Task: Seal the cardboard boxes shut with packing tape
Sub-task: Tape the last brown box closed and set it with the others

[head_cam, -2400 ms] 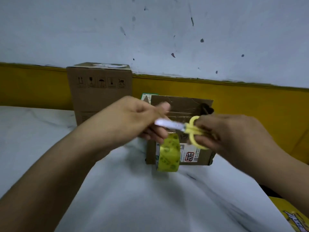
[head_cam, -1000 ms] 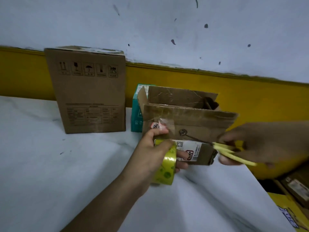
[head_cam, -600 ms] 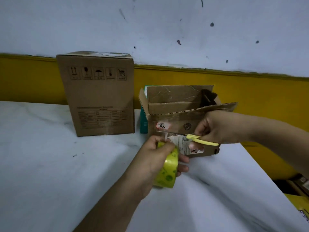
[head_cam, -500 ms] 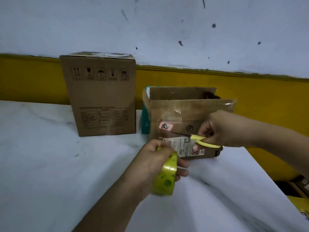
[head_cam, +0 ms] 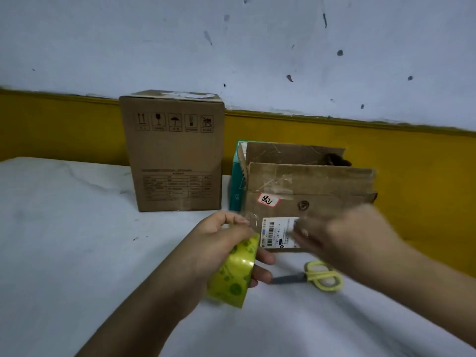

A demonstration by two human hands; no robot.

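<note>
My left hand (head_cam: pixel 219 243) grips a yellow-green roll of packing tape (head_cam: pixel 235 276) just above the table, with the thumb on a loose clear tape end near the roll's top. The small worn cardboard box (head_cam: pixel 322 186) stands right behind, its top flaps up and a white shipping label on its front. My right hand (head_cam: pixel 345 235) is blurred in front of that label, fingers pointing left toward the tape end; whether it touches the tape is unclear. Yellow-handled scissors (head_cam: pixel 322 276) lie on the table under my right forearm.
A taller closed cardboard box (head_cam: pixel 175 155) stands at the back left of the small one. A teal carton (head_cam: pixel 236 181) is wedged between them. All rest on a white marble-look table (head_cam: pixel 64 240) against a yellow and white wall.
My right hand has put the scissors down on the table and moved back up toward the tape end. My left hand still holds the roll in front of the small box.
</note>
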